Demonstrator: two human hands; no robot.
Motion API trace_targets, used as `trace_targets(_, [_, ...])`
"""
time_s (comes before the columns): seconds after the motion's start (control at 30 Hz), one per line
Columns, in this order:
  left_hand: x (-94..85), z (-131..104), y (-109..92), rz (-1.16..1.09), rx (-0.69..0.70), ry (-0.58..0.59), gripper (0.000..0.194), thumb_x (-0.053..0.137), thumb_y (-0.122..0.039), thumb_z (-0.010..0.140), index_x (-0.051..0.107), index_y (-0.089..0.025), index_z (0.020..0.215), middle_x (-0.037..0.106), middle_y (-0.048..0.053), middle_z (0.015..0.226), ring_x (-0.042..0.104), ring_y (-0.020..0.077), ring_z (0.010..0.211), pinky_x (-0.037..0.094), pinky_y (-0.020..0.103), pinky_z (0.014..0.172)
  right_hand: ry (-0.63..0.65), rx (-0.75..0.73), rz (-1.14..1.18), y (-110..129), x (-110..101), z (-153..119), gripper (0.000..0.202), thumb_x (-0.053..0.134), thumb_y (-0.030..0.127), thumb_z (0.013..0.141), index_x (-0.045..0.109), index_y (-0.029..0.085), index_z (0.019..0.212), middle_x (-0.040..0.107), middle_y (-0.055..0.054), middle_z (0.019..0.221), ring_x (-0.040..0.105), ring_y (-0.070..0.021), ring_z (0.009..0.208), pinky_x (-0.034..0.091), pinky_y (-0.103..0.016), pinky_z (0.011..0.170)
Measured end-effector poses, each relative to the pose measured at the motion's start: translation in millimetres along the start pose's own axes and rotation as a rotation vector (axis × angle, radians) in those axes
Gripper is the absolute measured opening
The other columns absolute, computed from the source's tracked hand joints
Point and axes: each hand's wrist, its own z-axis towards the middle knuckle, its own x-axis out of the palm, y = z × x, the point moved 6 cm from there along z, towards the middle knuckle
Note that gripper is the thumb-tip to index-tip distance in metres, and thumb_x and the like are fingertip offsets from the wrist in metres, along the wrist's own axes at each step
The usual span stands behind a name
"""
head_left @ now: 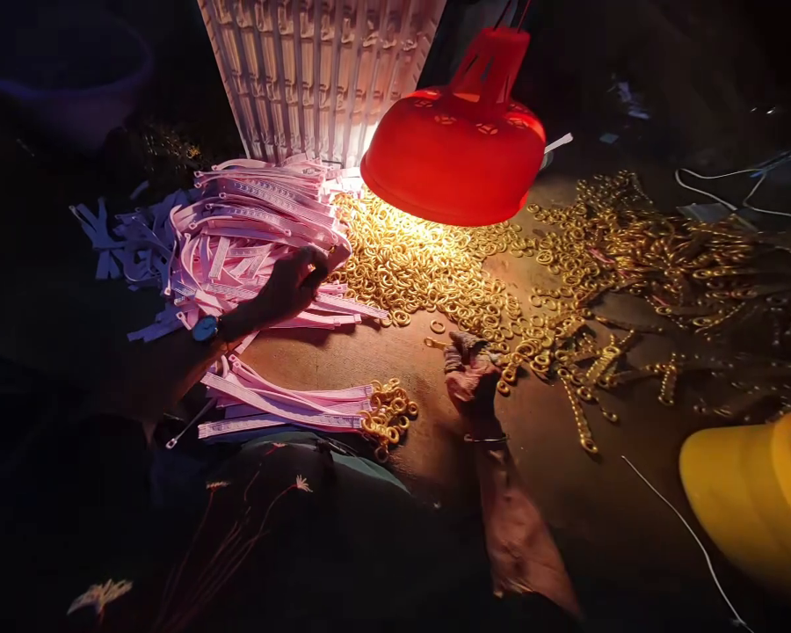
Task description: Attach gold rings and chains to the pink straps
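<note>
In the head view my left hand (296, 280), with a watch at the wrist, is on a heap of pink printed straps (257, 207). Its fingers are closed in a pinch at the end of a pink strap (340, 250). My right hand (472, 376) has wrapped fingertips and is closed on a small gold-coloured link (434, 343) that sticks out to the left. A loose gold ring (438, 326) lies just above that link. Nearer to me, a bundle of pink straps (290, 406) has gold rings (390, 413) at its right ends.
A red lamp (458, 158) hangs low over a pile of gold rings (415, 255). Gold chain pieces (685, 264) spread to the right. A yellow container (731, 492) is at lower right. A ribbed panel (316, 79) stands behind the straps; the surroundings are dark.
</note>
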Motion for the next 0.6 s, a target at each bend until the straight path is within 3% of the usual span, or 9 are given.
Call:
trace_targets(0.17, [67.1, -47, -4, -0.131, -0.15, 0.257, 0.016, 0.058, -0.028, 0.085, 0.064, -0.014, 0.092, 0.064, 0.005, 0.081, 0.055, 0.013, 0.068, 0.042, 0.025, 0.064, 0.321, 0.015, 0.353, 72, 90, 3, 0.029, 0.057, 0.041, 0.087, 0.062, 0.02, 0.105, 0.069, -0.007, 0.094, 0.064, -0.0176, 0.081, 0.054, -0.032, 0.078])
trace_targets(0.3, [91.1, -73, 20, -0.45, -0.402, 0.384, 0.019, 0.067, -0.032, 0.078, 0.065, -0.014, 0.082, 0.059, 0.002, 0.074, 0.049, 0.0113, 0.063, 0.039, 0.023, 0.06, 0.593, 0.028, 0.459, 89, 125, 2, 0.026, 0.057, 0.044, 0.087, 0.059, 0.021, 0.098, 0.063, -0.002, 0.077, 0.054, -0.0123, 0.061, 0.047, -0.025, 0.058])
trace_targets(0.37, [97.1, -87, 34, -0.621, -0.585, 0.42, 0.024, 0.074, -0.034, 0.072, 0.065, -0.013, 0.08, 0.058, 0.001, 0.069, 0.046, 0.0091, 0.058, 0.036, 0.022, 0.056, 0.687, -0.05, 0.406, 86, 132, 10, 0.022, 0.055, 0.042, 0.088, 0.059, 0.021, 0.095, 0.062, -0.001, 0.076, 0.055, -0.0129, 0.063, 0.047, -0.025, 0.059])
trace_targets(0.4, [98.7, -93, 39, -0.686, -0.672, 0.419, 0.029, 0.078, -0.035, 0.068, 0.065, -0.012, 0.08, 0.058, 0.001, 0.068, 0.046, 0.0086, 0.057, 0.035, 0.021, 0.055, 0.687, -0.106, 0.34, 82, 134, 18, 0.02, 0.055, 0.04, 0.089, 0.059, 0.02, 0.093, 0.063, -0.002, 0.077, 0.057, -0.0141, 0.067, 0.047, -0.027, 0.063])
trace_targets(0.47, [99.1, -102, 47, -0.766, -0.811, 0.368, 0.038, 0.085, -0.036, 0.059, 0.067, -0.011, 0.08, 0.06, 0.002, 0.067, 0.048, 0.0084, 0.056, 0.034, 0.02, 0.052, 0.565, -0.202, 0.147, 71, 133, 46, 0.016, 0.055, 0.034, 0.089, 0.06, 0.018, 0.09, 0.065, -0.005, 0.083, 0.059, -0.0171, 0.077, 0.048, -0.03, 0.073])
trace_targets(0.6, [100.4, -107, 48, -0.886, -0.885, 0.259, 0.047, 0.092, -0.036, 0.048, 0.068, -0.008, 0.076, 0.06, 0.003, 0.064, 0.05, 0.0082, 0.055, 0.035, 0.02, 0.051, 0.245, -0.271, -0.212, 59, 131, 122, 0.011, 0.053, 0.019, 0.089, 0.06, 0.011, 0.092, 0.066, -0.011, 0.092, 0.055, -0.0183, 0.09, 0.041, -0.034, 0.091])
